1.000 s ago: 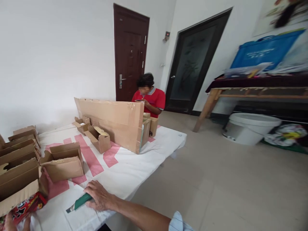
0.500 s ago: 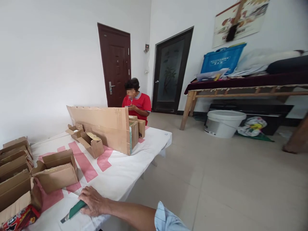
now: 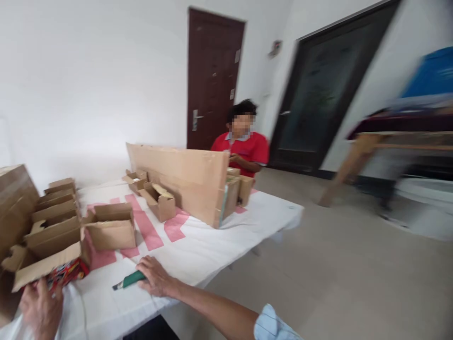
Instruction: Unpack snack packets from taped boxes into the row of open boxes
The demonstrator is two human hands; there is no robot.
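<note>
We are resting our right hand (image 3: pixel 155 278) on the white-covered worktop (image 3: pixel 198 250), its fingers curled down over the butt of a green-handled utility knife (image 3: pixel 129 280) and pressing it flat — more a cover than a full grip, since the thumb side is hidden from us. The knife is lying near the front edge of the worktop, its long axis running roughly left to right and tilted slightly, the dark tip pointing left and a little toward us, the green handle leading back under our fingers. That tip is aiming toward our left hand (image 3: pixel 41 309), which is lying with loosely spread fingers at the lower left corner, touching the flap of an open cardboard box (image 3: pixel 38 264) with a red printed packet (image 3: pixel 65 274) showing under it; whether the left hand is actually pinching the flap we cannot tell. In our judgement the risk is lying there: we are looking across the room rather than down, the picture is smearing with head motion, and a push of the right hand along the knife's axis would be sending the point toward the left fingers. The cloth could also be sliding under the pressing hand and carrying the knife off the near edge. A person in a red shirt (image 3: pixel 244 148) is sitting behind an upright cardboard sheet (image 3: pixel 180 182), well apart from the blade.
</note>
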